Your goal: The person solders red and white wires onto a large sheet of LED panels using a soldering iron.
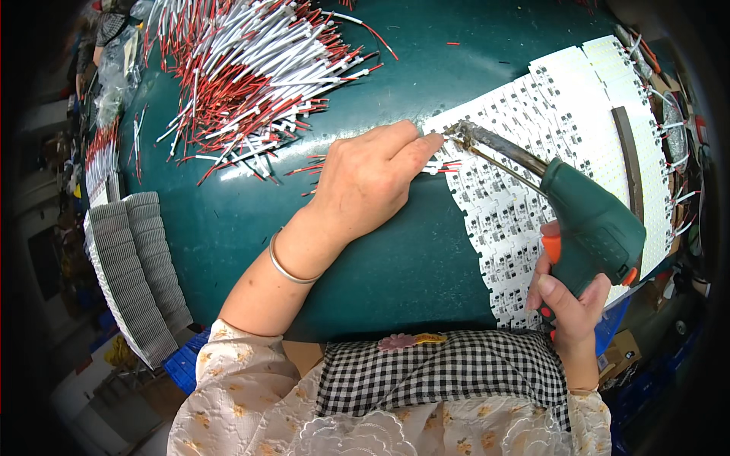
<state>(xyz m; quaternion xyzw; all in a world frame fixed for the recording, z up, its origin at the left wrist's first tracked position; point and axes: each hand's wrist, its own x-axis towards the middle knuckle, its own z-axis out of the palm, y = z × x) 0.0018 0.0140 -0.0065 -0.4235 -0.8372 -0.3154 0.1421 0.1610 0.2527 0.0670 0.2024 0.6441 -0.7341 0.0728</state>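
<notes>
Soldering gun: the green soldering gun (597,216) is held over the boards at right, its metal nose pointed far and left.
Right grip: the right grip (576,310) is wrapped round the handle, the thumb laid across its near side.
Left grip: the left grip (371,171) is placed at the boards' left edge, fingers bunched just beside the gun's tip; whether a wire is pinched there cannot be told, as the fingertips hide it.
Boards: a sheet of joined white boards (506,216) is spread over the right part of the worktop (403,281), marked with small dark parts; a dark bar (627,159) is laid across its right side.
Wires: short white-and-red wires (258,72) are heaped far left; a few more are seen by the left grip.
Grey strips: folded grey strips (137,266) are stacked at the left edge.
Gun handling: it is judged stiff and fairly heavy toward the body; it is best taken by the handle, the nose being treated as hot.
Wire handling: these are judged light, bendy and a little slippery; they are best pinched on the white length.
Board handling: the sheet is judged thin, light and fragile at its joins; it is best held by the outer edges.
</notes>
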